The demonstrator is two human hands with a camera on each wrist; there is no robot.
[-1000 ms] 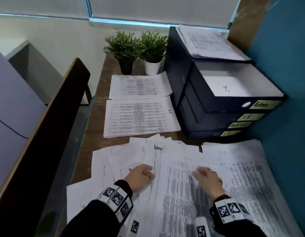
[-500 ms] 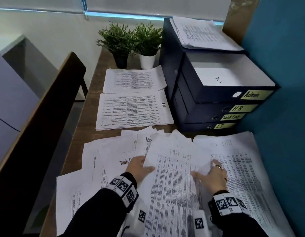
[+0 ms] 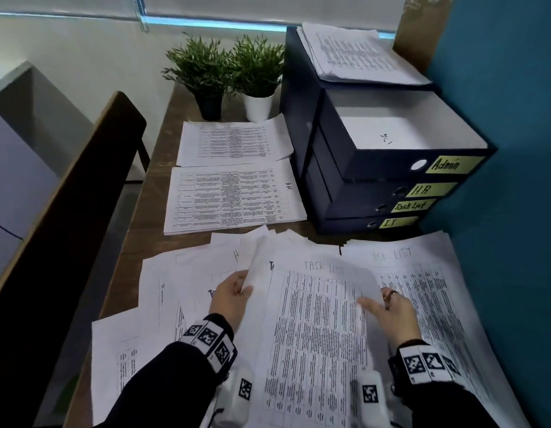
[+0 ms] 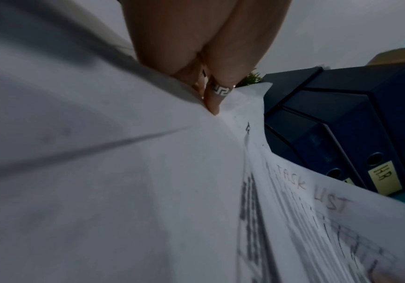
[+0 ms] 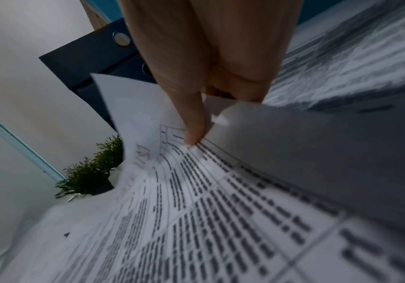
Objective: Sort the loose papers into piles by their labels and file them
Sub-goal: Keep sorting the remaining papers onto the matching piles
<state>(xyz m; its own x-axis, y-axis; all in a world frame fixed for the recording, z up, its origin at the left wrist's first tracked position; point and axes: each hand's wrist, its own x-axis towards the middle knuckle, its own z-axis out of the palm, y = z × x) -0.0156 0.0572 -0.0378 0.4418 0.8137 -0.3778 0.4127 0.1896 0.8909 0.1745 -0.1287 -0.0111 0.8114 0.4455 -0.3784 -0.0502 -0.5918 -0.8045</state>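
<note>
Left hand (image 3: 232,299) pinching the left edge of a lifted sheet (image 3: 311,257); right hand (image 3: 391,310) holding its right corner, one finger (image 5: 192,132) pressing the "Task List" paper (image 3: 314,335) below. Loose papers (image 3: 163,291) spread on the desk (image 3: 138,239), just before the labelled binders (image 3: 391,193).

- Loose papers (image 3: 181,304): white printed sheets fanned out and overlapping, on the counter just in front of the stacked binders (image 3: 376,180).
- Lifted sheet (image 3: 311,273): blank side up, curled above a "TASK LIST" page (image 3: 314,335).
- "TASK LIST" pile (image 3: 437,288): in front of the binders.
- "H.R" pile (image 3: 234,199) and another pile (image 3: 234,140): flat, left of the binders.
- Binders: dark blue, yellow labels Admin, H.R, Task List, IT; more sheets (image 3: 357,54) on top.
</note>
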